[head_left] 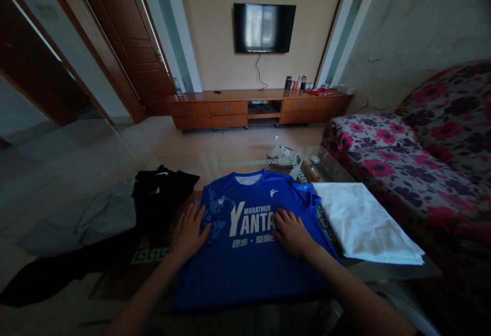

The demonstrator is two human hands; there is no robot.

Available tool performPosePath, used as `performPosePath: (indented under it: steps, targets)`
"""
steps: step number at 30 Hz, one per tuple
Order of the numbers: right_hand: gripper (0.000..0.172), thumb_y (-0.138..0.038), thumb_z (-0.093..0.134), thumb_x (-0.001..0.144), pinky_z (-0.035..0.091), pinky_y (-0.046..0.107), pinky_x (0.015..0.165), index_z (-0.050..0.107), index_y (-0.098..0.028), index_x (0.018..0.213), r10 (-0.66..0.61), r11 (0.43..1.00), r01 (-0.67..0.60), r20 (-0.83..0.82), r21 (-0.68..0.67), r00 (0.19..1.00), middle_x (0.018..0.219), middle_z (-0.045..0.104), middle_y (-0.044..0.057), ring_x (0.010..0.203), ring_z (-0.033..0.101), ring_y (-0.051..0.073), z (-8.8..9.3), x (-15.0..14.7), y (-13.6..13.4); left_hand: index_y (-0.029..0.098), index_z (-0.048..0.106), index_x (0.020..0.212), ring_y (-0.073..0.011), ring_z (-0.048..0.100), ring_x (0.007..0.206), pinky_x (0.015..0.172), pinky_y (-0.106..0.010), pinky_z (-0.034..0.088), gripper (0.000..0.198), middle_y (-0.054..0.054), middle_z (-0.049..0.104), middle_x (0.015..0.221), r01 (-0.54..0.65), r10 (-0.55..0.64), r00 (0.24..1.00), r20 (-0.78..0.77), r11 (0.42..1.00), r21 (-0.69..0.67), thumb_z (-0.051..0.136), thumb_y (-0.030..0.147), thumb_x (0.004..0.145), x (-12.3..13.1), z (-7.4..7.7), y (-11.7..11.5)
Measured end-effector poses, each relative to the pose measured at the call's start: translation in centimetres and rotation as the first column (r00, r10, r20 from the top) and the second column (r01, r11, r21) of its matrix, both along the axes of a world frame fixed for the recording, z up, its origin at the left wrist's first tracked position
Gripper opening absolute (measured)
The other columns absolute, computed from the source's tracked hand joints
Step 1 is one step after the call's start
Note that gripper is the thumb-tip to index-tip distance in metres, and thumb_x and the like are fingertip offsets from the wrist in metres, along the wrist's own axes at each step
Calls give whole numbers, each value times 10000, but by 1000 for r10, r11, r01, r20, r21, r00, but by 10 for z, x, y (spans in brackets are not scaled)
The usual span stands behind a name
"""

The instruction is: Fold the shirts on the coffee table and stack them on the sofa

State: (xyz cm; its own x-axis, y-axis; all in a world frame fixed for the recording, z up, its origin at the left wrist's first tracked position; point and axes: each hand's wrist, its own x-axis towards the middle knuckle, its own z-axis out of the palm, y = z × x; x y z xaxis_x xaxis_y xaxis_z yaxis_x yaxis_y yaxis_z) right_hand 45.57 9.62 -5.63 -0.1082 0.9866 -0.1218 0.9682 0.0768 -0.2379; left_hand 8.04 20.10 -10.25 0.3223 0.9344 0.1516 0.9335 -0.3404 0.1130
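A blue shirt is lying near, on the glass table. The left hand and right hand are pressing its sides, both spreading open, gripping nothing. Black clothes are lying left, white cloth right. Far away, a TV is hanging above a cabinet.

The left grip lies at the edge of a blue shirt, the right grip on its white lettering.

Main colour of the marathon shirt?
The shirt is blue, with white lettering; head view shows it.
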Motion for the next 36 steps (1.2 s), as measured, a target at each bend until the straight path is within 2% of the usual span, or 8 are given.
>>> performPosePath:
  steps: [3, 7, 13, 19, 23, 27, 30, 36]
  targets:
    - [535, -411, 498, 980, 365, 546, 1091, 488, -217, 1478, 7, 1000, -7, 2, 12, 1000, 1581, 419, 152, 1413, 375, 371, 1, -1, 0, 77, 344, 1585, -297, 224, 1560, 1256, -467, 231, 705, -165, 283, 1670, 6, -8, 999, 39, 999, 37, 328, 492, 1016, 10, -1, 2]
    - [535, -417, 492, 981, 363, 553, 1090, 484, -221, 1479, 4, 1000, -4, -3, 5, 1000, 1584, 413, 152, 1413, 374, 370, 2, 0, 0, 206, 311, 1614, -273, 219, 1563, 1260, -471, 222, 684, -75, 282, 1681, 188, -188, 982, 6, 981, -55, 341, 548, 1022, 16, -3, 2]
    - [531, -423, 484, 986, 355, 549, 1095, 484, -224, 1478, 6, 1000, -6, -13, 2, 1000, 1584, 413, 147, 1425, 364, 366, 1, 1, -2, 306, 352, 1596, -322, 219, 1559, 1245, -558, 205, 700, -66, 239, 1692, 153, -156, 987, -26, 984, -87, 400, 638, 982, 8, 3, 1]
    - [441, -413, 477, 987, 421, 468, 1033, 568, -231, 1378, -82, 992, 87, -50, 94, 995, 1470, 521, 135, 1307, 496, 324, 10, 12, 11, 207, 330, 1607, -276, 228, 1561, 1266, -490, 205, 666, -99, 259, 1688, 155, -155, 988, 22, 988, 22, 361, 529, 1024, 23, 7, -8]
    - [432, -352, 403, 1004, 445, 407, 1004, 562, -159, 1357, -421, 871, 430, -90, 238, 903, 1314, 600, 182, 1190, 586, 298, 22, 53, 28, 248, 278, 1624, -268, 256, 1553, 1261, -471, 231, 672, -67, 257, 1692, 251, -250, 967, 38, 968, 1, 376, 534, 1024, 26, -4, -13]
    - [536, -425, 440, 977, 477, 454, 968, 537, -75, 1370, -691, 714, 693, -59, 105, 721, 1269, 609, 253, 1166, 624, 367, 20, 103, 36, 261, 279, 1624, -283, 235, 1558, 1262, -488, 215, 698, -65, 250, 1693, 249, -249, 968, 22, 968, -22, 393, 570, 1010, 24, -10, -13]
    - [604, -474, 431, 967, 491, 489, 961, 542, -30, 1361, -757, 653, 756, -38, -31, 652, 1300, 588, 296, 1182, 631, 403, 11, 124, 36, 248, 296, 1620, -284, 235, 1558, 1262, -490, 208, 701, -68, 247, 1693, 240, -240, 971, 7, 970, -36, 384, 581, 1009, 25, -7, -14]
    - [503, -442, 488, 931, 495, 501, 971, 660, -70, 1224, -769, 639, 765, -69, -79, 635, 1254, 638, 294, 1186, 640, 407, -2, 132, 40, 237, 319, 1611, -282, 242, 1556, 1257, -480, 212, 702, -73, 253, 1692, 226, -227, 974, -8, 973, -37, 384, 584, 1004, 28, -4, -15]
